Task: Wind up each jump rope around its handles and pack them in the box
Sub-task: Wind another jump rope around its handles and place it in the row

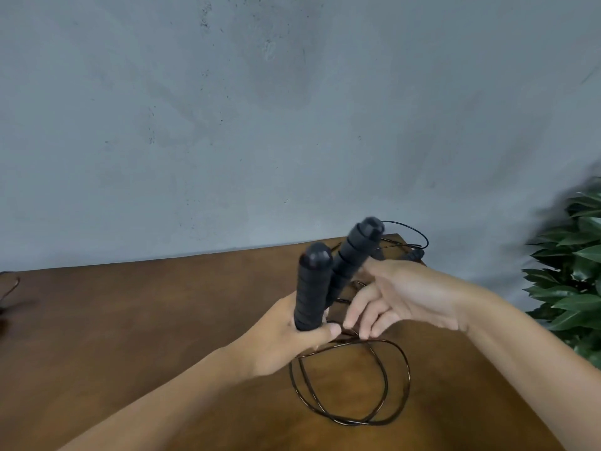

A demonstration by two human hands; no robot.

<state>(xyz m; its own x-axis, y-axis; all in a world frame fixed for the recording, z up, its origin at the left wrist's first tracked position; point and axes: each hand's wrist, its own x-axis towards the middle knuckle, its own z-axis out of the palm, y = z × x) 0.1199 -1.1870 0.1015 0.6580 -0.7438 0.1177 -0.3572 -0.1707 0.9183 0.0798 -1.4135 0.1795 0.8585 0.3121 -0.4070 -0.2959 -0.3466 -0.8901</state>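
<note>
My left hand grips the lower ends of two black ribbed jump rope handles, which stick upward in a V. Their thin dark rope hangs down and lies in loose loops on the brown wooden table. My right hand is just right of the handles, fingers pointing down-left with the tips at the rope near my left thumb. Whether those fingers pinch the rope is unclear. Another black handle and more thin rope lie at the table's far right corner. No box is in view.
A grey concrete wall stands right behind the table. A leafy green plant is at the right edge. A bit of dark cord shows at the far left of the table.
</note>
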